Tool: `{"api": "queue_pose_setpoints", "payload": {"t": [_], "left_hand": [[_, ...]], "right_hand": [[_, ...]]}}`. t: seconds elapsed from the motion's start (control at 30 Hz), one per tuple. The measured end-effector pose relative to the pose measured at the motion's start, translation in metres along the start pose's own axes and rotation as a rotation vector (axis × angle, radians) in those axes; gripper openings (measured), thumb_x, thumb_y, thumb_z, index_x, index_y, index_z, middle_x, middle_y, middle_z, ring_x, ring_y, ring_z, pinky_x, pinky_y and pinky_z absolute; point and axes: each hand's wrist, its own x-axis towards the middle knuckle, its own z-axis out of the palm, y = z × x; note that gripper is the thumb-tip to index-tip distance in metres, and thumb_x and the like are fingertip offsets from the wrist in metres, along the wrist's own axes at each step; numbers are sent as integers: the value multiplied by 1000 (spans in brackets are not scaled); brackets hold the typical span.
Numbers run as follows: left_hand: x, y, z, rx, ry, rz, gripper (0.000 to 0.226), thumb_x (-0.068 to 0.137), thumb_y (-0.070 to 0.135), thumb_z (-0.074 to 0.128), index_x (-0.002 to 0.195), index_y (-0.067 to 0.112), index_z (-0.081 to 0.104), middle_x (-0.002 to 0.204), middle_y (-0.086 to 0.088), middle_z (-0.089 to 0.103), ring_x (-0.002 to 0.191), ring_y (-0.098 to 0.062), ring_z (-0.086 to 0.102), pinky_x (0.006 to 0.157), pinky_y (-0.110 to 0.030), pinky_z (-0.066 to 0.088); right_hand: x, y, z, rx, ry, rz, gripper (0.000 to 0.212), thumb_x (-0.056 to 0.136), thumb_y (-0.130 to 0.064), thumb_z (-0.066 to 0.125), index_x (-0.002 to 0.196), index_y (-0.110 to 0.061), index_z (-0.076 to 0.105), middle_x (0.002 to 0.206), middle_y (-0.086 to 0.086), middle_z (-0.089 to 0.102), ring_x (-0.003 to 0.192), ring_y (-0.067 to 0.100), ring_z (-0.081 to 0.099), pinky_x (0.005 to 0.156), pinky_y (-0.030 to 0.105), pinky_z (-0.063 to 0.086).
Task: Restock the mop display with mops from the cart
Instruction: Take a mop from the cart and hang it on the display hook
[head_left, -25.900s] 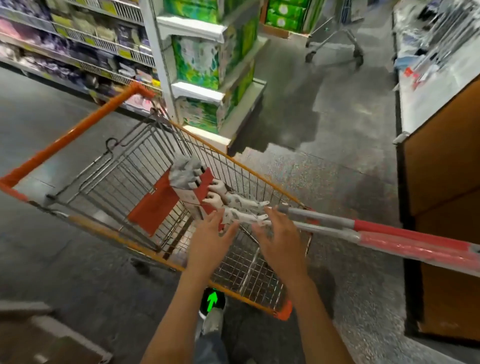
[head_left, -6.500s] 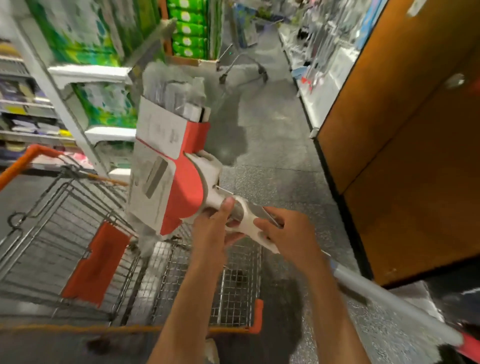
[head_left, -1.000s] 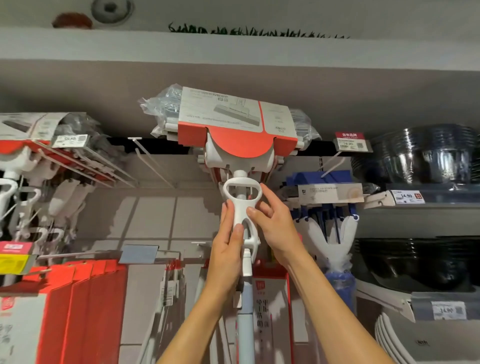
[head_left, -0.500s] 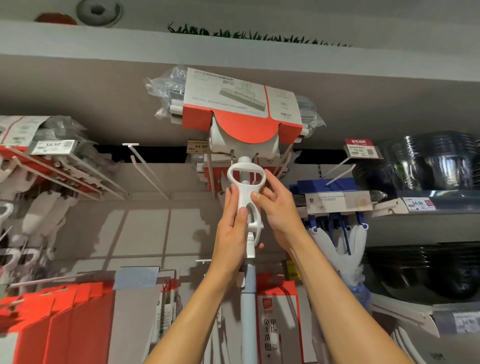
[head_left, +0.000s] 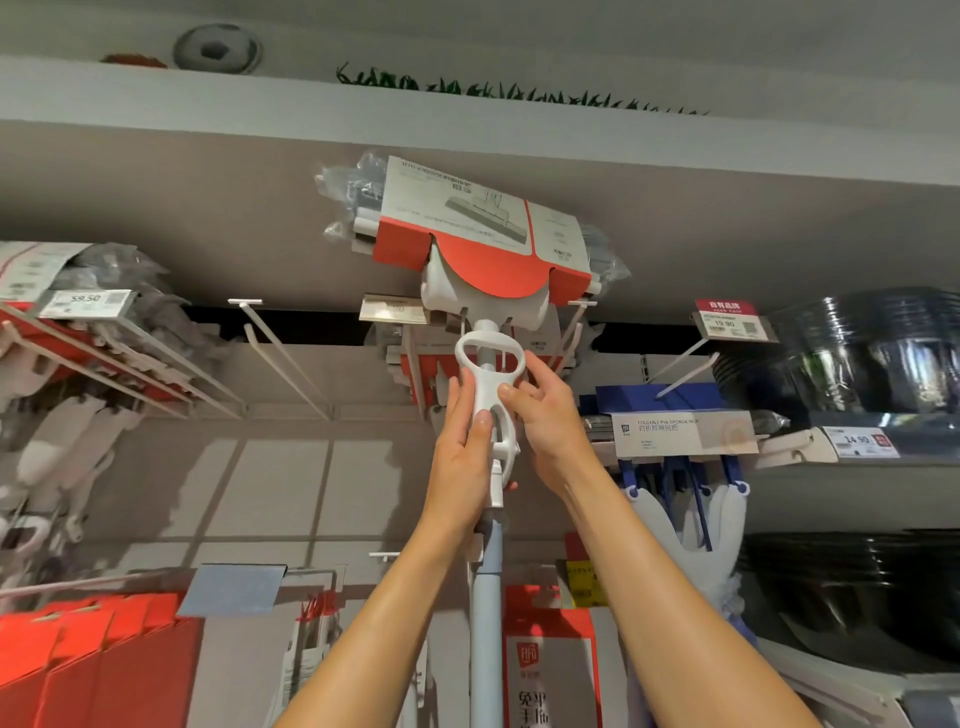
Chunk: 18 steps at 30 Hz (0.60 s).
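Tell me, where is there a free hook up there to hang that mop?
The bare hooks left of the mop, before the packed rack at far left, look free. Behind the mop more stock hangs, and the blue mops crowd the right.

two hands (head_left: 460, 441), perhaps four price tags (head_left: 727, 321)

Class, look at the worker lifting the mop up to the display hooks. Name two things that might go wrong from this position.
1. Both hands, left hand and right hand, grip only the white handle piece; the packaged mop head sits high above them and could tip sideways.
2. The head is close to the white display hooks and price tag, so it may snag or knock them.
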Motion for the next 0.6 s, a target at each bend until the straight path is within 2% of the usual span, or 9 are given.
{"api": "queue_pose_setpoints", "payload": {"t": [0.07,0.23,0.3,0.37,0.43,0.53,0.6], "left_hand": [[6,-3,3,44,1,11,47,109,20,40,135,57,25,167,11,12,152,0,10,97,8,21],[7,-9,14,38,-4,28,48,109,19,40,131,60,30,158,22,11,139,20,10,94,10,20],[7,-13,19,48,-2,23,47,109,19,40,137,55,29,158,22,11,126,36,12,90,11,22],[6,-18,22,63,-2,19,49,109,18,40,149,43,26,158,21,12,118,43,15,89,11,24],[3,-23,24,59,-15,15,50,109,17,39,153,38,25,161,20,13,123,39,16,94,9,24],[-2,-30,25,54,-50,-4,49,109,20,39,152,40,25,165,17,13,147,12,11,114,-7,20],[-2,-32,24,35,-51,-35,50,109,20,39,154,37,26,166,15,16,151,1,15,114,-9,25]], "right_hand": [[6,3,-2,25,-14,18,44,96,10,49,129,-17,60,108,7,75,99,18,72,83,31,60],[13,9,-11,62,-13,72,40,98,8,47,132,-9,59,110,12,74,94,19,72,76,29,60],[13,11,-15,83,-1,84,40,98,8,47,131,-11,60,112,13,74,95,21,73,74,29,60],[12,13,-19,89,8,88,41,97,9,47,129,-11,61,109,12,74,94,21,73,72,29,60],[10,17,-23,83,24,92,42,96,11,47,128,-12,61,106,10,75,93,21,73,74,31,61],[7,24,-30,50,55,112,44,94,13,48,127,-15,62,106,9,76,97,23,73,80,35,61],[8,29,-30,25,74,120,44,93,13,49,125,-14,63,101,8,77,91,19,74,71,30,60]]}}
